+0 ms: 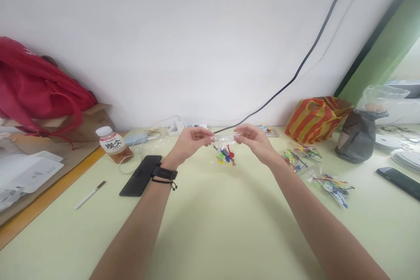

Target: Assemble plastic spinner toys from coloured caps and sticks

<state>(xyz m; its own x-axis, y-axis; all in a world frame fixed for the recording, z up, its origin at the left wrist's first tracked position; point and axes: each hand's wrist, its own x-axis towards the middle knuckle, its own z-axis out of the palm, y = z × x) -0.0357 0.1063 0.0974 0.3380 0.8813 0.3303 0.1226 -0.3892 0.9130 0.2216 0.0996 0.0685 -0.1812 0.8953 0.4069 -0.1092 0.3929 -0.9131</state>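
Observation:
A small clear plastic bag is stretched between my two hands above the table. Colourful plastic pieces in red, blue and yellow show in its lower part; their exact kind is too small to make out. My left hand, with a black watch on its wrist, pinches the bag's upper left corner. On the other side, the fingers of my right hand are closed on the upper right corner. Similar bags of coloured pieces lie on the table to the right of my right forearm.
Left of my hands are a black phone, a drink bottle and a pen. A red bag rests on a cardboard box. At right stand a striped bag, a dark bag and another phone. A cable crosses the wall.

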